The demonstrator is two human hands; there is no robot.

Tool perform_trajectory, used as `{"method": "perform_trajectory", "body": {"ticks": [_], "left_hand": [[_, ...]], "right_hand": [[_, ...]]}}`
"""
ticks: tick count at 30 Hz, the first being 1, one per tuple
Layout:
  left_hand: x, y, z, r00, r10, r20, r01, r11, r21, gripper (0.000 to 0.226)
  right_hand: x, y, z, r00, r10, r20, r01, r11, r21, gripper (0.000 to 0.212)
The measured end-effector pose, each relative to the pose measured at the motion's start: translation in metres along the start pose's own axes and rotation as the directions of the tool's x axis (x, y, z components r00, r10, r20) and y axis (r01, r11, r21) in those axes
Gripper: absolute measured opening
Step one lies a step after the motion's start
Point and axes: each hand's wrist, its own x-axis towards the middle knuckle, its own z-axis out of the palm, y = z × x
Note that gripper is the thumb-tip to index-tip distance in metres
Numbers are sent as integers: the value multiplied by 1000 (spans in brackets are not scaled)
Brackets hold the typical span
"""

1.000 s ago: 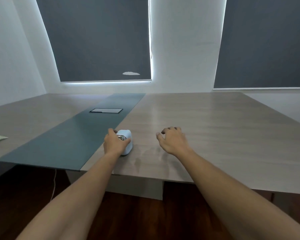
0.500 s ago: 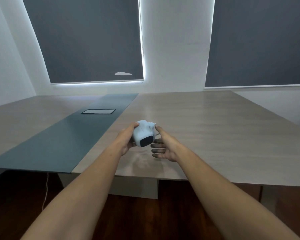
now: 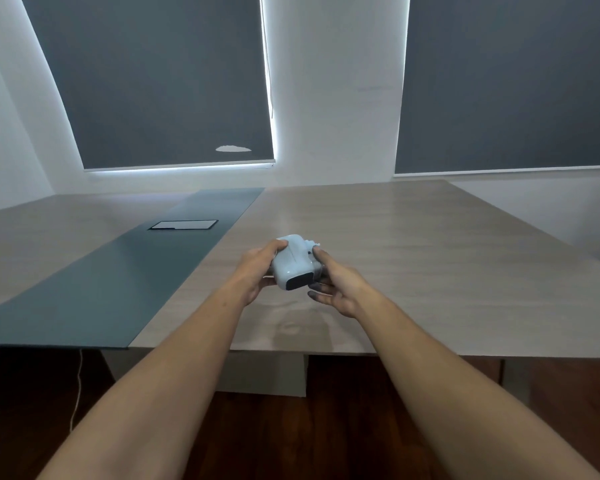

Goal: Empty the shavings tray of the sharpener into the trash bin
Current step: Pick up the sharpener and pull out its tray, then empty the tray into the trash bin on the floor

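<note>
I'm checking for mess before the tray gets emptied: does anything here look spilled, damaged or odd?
No shavings show on the table. The sharpener is held above it between the left hand and right hand. The one oddity is a pale worn patch low on the left window blind.

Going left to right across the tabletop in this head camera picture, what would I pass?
Dark green mat → left hand → white sharpener → right hand → bare wooden table.
</note>
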Motion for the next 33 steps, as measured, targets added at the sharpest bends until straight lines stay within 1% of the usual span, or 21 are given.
{"method": "perform_trajectory", "body": {"ticks": [2,5,7,9,11,13,14,17,21,26,30,33], "left_hand": [[1,1,1,1000,4,-19,-4,1000,9,26],[-1,1,0,1000,11,-20,-10,999,45,22],[-1,-2,-1,1000,29,-4,-29,997,78,28],[1,-6,-2,998,53,-21,-51,995,91,35],[3,-11,1,994,83,-72,-75,992,106,45],[5,-17,6,980,136,-142,-108,976,189,56],[6,-20,10,969,172,-176,-125,960,250,60],[6,-29,20,943,235,-235,-128,909,396,70],[4,-40,30,949,241,-205,-113,864,491,71],[3,-40,35,958,219,-187,-88,840,536,74],[0,-31,38,971,180,-156,-40,771,636,83],[-11,-20,47,954,240,-181,-41,699,714,84]], "right_hand": [[1,-1,-6,999,-10,-46,13,997,70,38],[4,-4,-19,989,-35,-142,51,993,109,43],[5,-7,-30,978,-65,-198,89,989,116,44],[6,-9,-41,967,-95,-237,126,985,121,38],[7,-9,-53,957,-120,-265,153,982,109,28],[9,-6,-62,955,-136,-263,166,982,93,20],[9,-4,-65,957,-141,-254,170,981,92,23],[6,2,-75,957,-146,-252,180,977,117,46],[2,6,-87,962,-138,-237,171,977,128,54],[-4,3,-97,956,-146,-254,184,974,133,65],[-18,-5,-106,949,-163,-269,205,969,135,60],[-30,-11,-115,938,-183,-296,228,966,125,55]]}}
